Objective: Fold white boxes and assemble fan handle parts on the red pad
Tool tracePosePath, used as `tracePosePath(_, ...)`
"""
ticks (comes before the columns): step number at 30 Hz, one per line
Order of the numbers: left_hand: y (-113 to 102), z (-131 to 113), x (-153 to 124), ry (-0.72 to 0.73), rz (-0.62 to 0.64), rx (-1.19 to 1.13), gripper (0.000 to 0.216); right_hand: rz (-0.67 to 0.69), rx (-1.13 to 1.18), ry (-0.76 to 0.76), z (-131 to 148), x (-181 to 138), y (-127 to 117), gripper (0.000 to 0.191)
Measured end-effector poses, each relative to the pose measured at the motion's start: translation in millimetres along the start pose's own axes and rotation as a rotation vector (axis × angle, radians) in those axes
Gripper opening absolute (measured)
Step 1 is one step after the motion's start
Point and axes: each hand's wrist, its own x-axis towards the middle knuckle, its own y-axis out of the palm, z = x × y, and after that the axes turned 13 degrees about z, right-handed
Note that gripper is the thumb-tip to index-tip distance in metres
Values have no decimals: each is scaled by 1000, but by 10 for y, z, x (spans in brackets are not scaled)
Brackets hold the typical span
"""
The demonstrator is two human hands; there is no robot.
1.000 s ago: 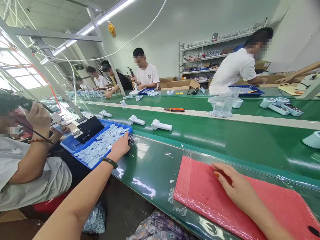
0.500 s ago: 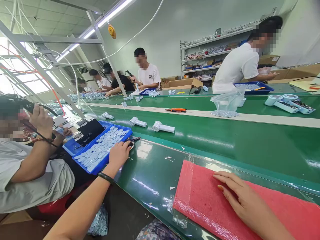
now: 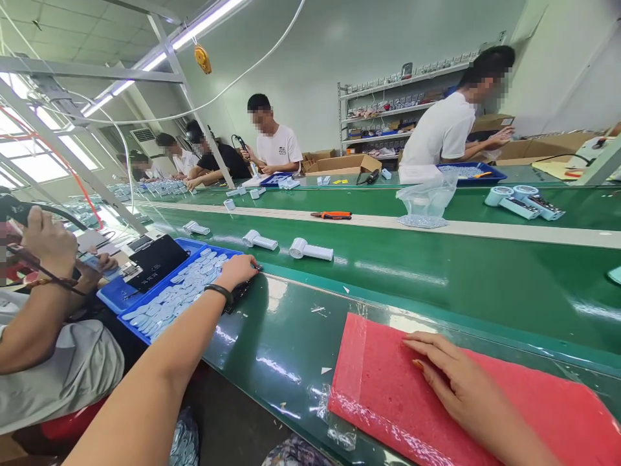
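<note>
My left hand (image 3: 239, 270) reaches out to the far right corner of a blue tray (image 3: 140, 330) full of flat light-blue plastic pieces (image 3: 182, 291). Its fingers are curled down at the bench edge, over a small dark part that they mostly hide. More dark, patterned pieces (image 3: 237, 299) show beneath the wrist, beside the tray. On the right, my right hand (image 3: 453, 375) lies with outstretched fingers on a red foam pad (image 3: 376, 362) with clear tape along its edges. It holds nothing.
Light-blue handheld fans (image 3: 310, 250) lie on the green conveyor (image 3: 412, 278). Orange-handled pliers (image 3: 334, 215) and a clear bag (image 3: 427, 200) are on the pale centre strip. A co-worker (image 3: 53, 362) sits close at left; others work across the line.
My left hand has moved further forward along the tray's right side, its fingers now over the dark part's far end. My right hand stays on the pad. The view has shifted slightly.
</note>
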Motion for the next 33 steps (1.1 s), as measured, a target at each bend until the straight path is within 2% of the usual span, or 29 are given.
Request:
tracePosePath(4, -118, 132, -183, 0, -124, -16, 30, -8, -3, -34, 3, 1, -16, 41)
tracePosePath(6, -100, 218, -333, -1, -181, -5, 30, -12, -4, -59, -14, -4, -16, 42)
tracePosePath(11, 220, 360, -649, 58, -203, 74, 21, -12, -31, -83, -54, -19, 8, 39)
tracePosePath(16, 438, 500, -684, -5, -281, 138, 34, 6, -24, -79, -34, -15, -9, 40)
tracePosePath(21, 476, 576, -688, 62, -279, 148, 39, 6, -18, -67, -51, -20, 2, 40)
tracePosePath(29, 702, 368, -762, 143, -244, 130, 48, 15, -21, -75, -53, -17, -12, 39)
tracePosePath(33, 701, 478, -797, 132, -208, 142, 50, 20, -25, -84, -21, -6, -31, 39)
